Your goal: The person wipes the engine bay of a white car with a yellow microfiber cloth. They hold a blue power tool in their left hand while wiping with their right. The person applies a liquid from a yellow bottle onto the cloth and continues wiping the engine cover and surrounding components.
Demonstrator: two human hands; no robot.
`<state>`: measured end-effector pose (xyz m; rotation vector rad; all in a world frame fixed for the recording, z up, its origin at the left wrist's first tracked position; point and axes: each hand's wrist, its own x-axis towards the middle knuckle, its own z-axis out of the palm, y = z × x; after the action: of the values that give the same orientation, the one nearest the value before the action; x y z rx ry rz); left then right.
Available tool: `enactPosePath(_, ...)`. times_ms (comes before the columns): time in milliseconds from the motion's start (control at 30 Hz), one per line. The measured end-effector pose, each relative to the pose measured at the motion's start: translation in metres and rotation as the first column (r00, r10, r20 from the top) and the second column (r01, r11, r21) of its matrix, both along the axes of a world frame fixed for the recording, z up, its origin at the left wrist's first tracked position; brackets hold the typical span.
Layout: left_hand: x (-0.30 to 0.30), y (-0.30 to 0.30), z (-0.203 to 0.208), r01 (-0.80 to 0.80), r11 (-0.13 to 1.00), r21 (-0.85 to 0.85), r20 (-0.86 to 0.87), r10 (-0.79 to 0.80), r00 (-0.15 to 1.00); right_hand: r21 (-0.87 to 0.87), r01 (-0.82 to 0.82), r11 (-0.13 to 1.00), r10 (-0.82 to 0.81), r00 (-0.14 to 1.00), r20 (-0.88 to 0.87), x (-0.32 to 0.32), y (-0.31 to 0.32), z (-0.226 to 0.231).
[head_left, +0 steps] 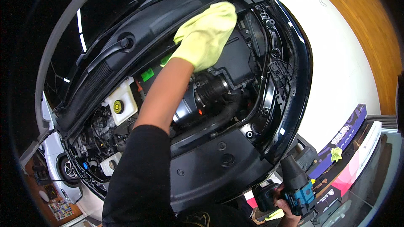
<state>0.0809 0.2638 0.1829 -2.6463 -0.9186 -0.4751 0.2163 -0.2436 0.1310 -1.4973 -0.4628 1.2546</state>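
My left arm, in a black sleeve, reaches across a dark car's open engine bay (pixel 235 59). A yellow-green cloth (pixel 206 33) covers my left hand, so its fingers are hidden. The covered hand is over the far side of the bay, beside a black plastic box-shaped cover (pixel 237 61); contact with the surface is unclear. Low at the right, my right hand (pixel 285 210) is wrapped round the grip of a teal and black cordless blower (pixel 301 195). Its black cone nozzle (pixel 293 172) points upward, close to the car's front edge.
A white fluid reservoir (pixel 123 105) with a yellow cap sits in the bay's left part. Wiper arms (pixel 109 52) lie at upper left. Long printed boxes (pixel 343 143) stand at lower right, with a small yellow cloth (pixel 336 154) on them. A white car (pixel 61 159) is at far left.
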Motion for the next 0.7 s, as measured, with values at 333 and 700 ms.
enactPosePath(333, 0.011, 0.003, -0.016, -0.028, 0.995, -0.101, 0.056, 0.033, 0.998, -0.092, 0.163, 0.982, -0.178, 0.962, -0.206, 0.006, 0.012, 0.003)
enactPosePath(700, -0.206, -0.066, 0.030, -0.187, 0.982, -0.001, -0.230, 0.181, 0.956, -0.024, 0.066, 0.998, -0.066, 0.997, -0.025, -0.001, -0.016, 0.015)
